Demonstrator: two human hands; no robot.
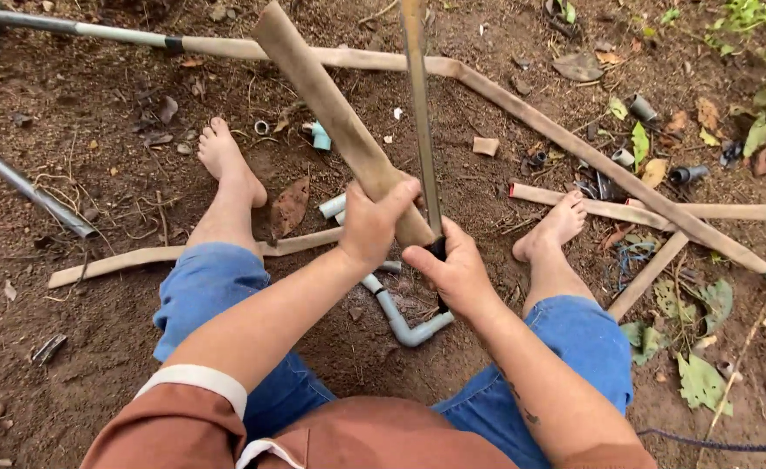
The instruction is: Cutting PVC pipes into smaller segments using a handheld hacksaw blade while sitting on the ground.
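Left hand (372,224) grips the bamboo strip (331,113); right hand (454,274) grips the upright long blade (421,113) alongside it.

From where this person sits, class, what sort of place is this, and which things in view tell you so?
Most likely an outdoor work spot in a yard or garden. The bare brown soil ground is strewn with dry fallen leaves, green weeds grow at the edge, and long split bamboo strips and grey plastic pipe pieces lie about.

Single head-worn view, looking steeply down from the seated person's own eye level, close over lap, forearms and bare feet, facing forward across brown dirt ground (96,321). No second view.
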